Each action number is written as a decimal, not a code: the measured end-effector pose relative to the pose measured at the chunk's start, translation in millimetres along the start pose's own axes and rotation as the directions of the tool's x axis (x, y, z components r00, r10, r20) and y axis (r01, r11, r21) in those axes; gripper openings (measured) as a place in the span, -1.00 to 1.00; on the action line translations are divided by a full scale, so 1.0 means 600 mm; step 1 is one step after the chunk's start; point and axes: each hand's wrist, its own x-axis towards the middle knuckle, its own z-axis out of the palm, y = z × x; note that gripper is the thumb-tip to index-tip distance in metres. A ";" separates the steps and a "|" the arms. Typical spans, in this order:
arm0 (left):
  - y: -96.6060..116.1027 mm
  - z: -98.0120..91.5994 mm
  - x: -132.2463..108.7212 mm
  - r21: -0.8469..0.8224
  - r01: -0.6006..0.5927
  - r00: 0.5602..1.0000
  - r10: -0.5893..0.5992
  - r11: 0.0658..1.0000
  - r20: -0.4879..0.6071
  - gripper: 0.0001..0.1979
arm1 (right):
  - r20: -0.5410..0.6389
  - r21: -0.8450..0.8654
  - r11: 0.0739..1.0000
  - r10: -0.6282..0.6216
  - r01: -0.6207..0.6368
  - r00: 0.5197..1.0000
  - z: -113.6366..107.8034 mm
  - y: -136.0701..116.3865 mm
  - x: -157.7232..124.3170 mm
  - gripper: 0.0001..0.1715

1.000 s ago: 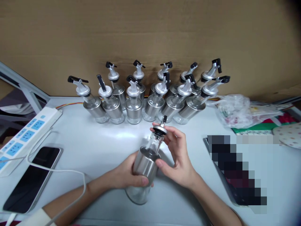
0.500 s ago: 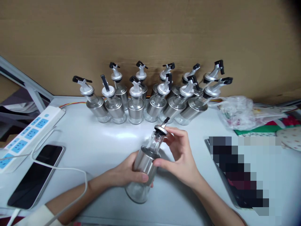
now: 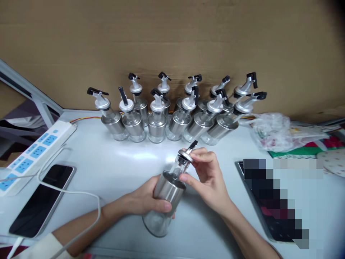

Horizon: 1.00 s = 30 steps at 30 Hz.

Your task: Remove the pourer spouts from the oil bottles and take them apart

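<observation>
An oil bottle (image 3: 169,190) of clear glass with a brushed-metal sleeve leans to the right in front of me. My left hand (image 3: 152,198) is wrapped round its sleeve, thumb across the front. In the neck sits a silver pour spout (image 3: 185,155) with a black flap, slightly tilted. My right hand (image 3: 208,176) is at the spout, its curled fingers against the right side of the disc. Its thumb rests by the neck and shoulder of the glass. The spout's lower end shows only partly through the glass.
Several similar bottles (image 3: 156,126) with spouts stand in two rows at the back, before a cardboard wall (image 3: 172,39). To the left lie a power strip (image 3: 37,153), a phone (image 3: 43,201) and a white cable (image 3: 81,192). Plastic bags (image 3: 277,131) and a partly blurred dark device (image 3: 269,208) are on the right.
My right thumb has moved up from the metal sleeve towards the neck, and its fingers sit closer against the spout's disc. The left hand keeps its hold on the bottle.
</observation>
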 end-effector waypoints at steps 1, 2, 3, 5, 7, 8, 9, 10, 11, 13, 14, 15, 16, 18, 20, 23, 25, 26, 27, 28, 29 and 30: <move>0.001 0.001 0.000 -0.007 0.004 1.000 -0.004 1.000 0.001 -0.42 | 0.013 -0.007 1.000 -0.001 0.001 1.000 -0.001 0.000 0.000 -0.65; 0.002 0.001 0.000 -0.016 0.006 1.000 -0.006 1.000 0.003 -0.42 | 0.025 -0.012 1.000 -0.002 0.002 1.000 -0.001 0.001 -0.001 -0.66; 0.003 0.001 0.000 -0.025 0.007 1.000 -0.007 1.000 0.007 -0.43 | 0.036 -0.014 1.000 -0.001 0.001 0.999 -0.002 0.001 -0.001 -0.66; 0.003 0.002 -0.001 -0.034 0.000 1.000 0.000 0.999 0.011 -0.45 | 0.044 -0.017 1.000 0.003 -0.003 0.999 -0.004 0.002 -0.001 -0.68; 0.001 0.002 -0.001 -0.025 -0.006 1.000 0.007 1.000 0.023 -0.47 | 0.046 -0.025 1.000 0.003 -0.001 0.999 -0.005 0.001 -0.002 -0.70; -0.001 0.002 0.000 -0.015 -0.007 0.999 0.008 1.000 0.031 -0.48 | 0.044 -0.033 0.999 -0.001 0.003 0.999 -0.005 0.001 -0.002 -0.71; -0.003 0.002 0.000 -0.004 -0.009 0.999 0.009 1.000 0.036 -0.48 | 0.044 -0.043 0.999 -0.007 0.008 0.999 -0.003 0.000 -0.003 -0.72; -0.006 0.002 0.001 0.014 -0.020 0.999 0.019 1.000 0.028 -0.47 | 0.044 -0.058 0.998 -0.012 0.014 0.999 -0.002 -0.001 -0.005 -0.71; -0.008 0.002 0.002 0.042 -0.045 0.999 0.045 0.998 0.000 -0.46 | 0.051 -0.076 0.997 -0.013 0.017 0.999 0.001 -0.002 -0.007 -0.68; -0.013 0.002 0.001 0.133 -0.149 0.979 0.165 0.980 -0.121 -0.43 | 0.089 -0.111 0.994 -0.006 0.016 0.996 0.009 -0.004 -0.012 -0.56; -0.015 0.000 0.000 0.200 -0.217 0.946 0.256 0.955 -0.197 -0.43 | 0.112 -0.127 0.992 0.002 0.012 0.994 0.013 -0.004 -0.015 -0.50; -0.015 -0.003 -0.001 0.280 -0.285 0.895 0.359 0.917 -0.265 -0.44 | 0.126 -0.146 0.989 0.013 0.006 0.992 0.017 -0.004 -0.017 -0.46; -0.013 -0.008 -0.004 0.363 -0.343 0.828 0.461 0.866 -0.319 -0.46 | 0.122 -0.167 0.986 0.025 -0.005 0.992 0.019 -0.003 -0.019 -0.44; -0.006 -0.022 -0.009 0.516 -0.407 0.667 0.631 0.754 -0.396 -0.55 | 0.045 -0.209 0.977 0.056 -0.046 0.997 0.022 -0.001 -0.020 -0.47; 0.006 -0.041 -0.012 0.631 -0.399 0.465 0.740 0.666 -0.487 -0.62 | -0.074 -0.224 0.969 0.094 -0.109 0.993 0.020 0.000 -0.018 -0.52; 0.027 -0.075 -0.012 0.733 -0.328 0.145 0.798 0.596 -0.584 -0.58 | -0.184 -0.192 0.969 0.119 -0.155 0.976 0.016 -0.003 -0.014 -0.59; 0.038 -0.098 -0.011 0.767 -0.254 -0.029 0.788 0.589 -0.615 -0.55 | -0.204 -0.185 0.973 0.097 -0.136 0.974 0.016 -0.010 -0.014 -0.63; 0.043 -0.108 -0.011 0.778 -0.223 -0.092 0.782 0.588 -0.617 -0.54 | -0.210 -0.187 0.975 0.076 -0.116 0.975 0.016 -0.015 -0.015 -0.68; 0.047 -0.117 -0.011 0.787 -0.195 -0.140 0.777 0.585 -0.613 -0.53 | -0.213 -0.192 0.977 0.052 -0.094 0.976 0.017 -0.019 -0.017 -0.76; 0.051 -0.126 -0.012 0.794 -0.171 -0.184 0.773 0.583 -0.607 -0.52 | -0.207 -0.199 0.977 0.029 -0.071 0.978 0.018 -0.023 -0.019 -0.88; 0.053 -0.133 -0.013 0.798 -0.156 -0.214 0.769 0.582 -0.602 -0.51 | -0.189 -0.209 0.977 0.010 -0.050 0.982 0.020 -0.027 -0.021 -0.95; 0.055 -0.140 -0.013 0.800 -0.148 -0.230 0.767 0.581 -0.599 -0.51 | -0.158 -0.218 0.976 -0.007 -0.028 0.987 0.021 -0.030 -0.022 -0.81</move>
